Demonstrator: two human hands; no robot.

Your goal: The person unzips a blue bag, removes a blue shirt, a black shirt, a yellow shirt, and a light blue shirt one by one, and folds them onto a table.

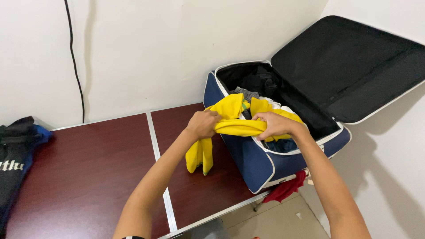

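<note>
Bench (88,177): dark red, metal-edged | Suitcase (261,161): navy, lid open, on bench's right end, clothes inside | Yellow garment (237,126): bunched over suitcase's near rim, one end hanging to bench | Left hand (202,125): grip clenched on garment | Right hand (276,125): grip apparently clenched on garment too, fingers partly hidden

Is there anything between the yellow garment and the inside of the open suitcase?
Nothing visible blocks it. Both hands, left hand and right hand, grip the yellow garment right over the suitcase rim. The lid is swung back against the wall. Other clothes already lie inside, below the garment.
</note>
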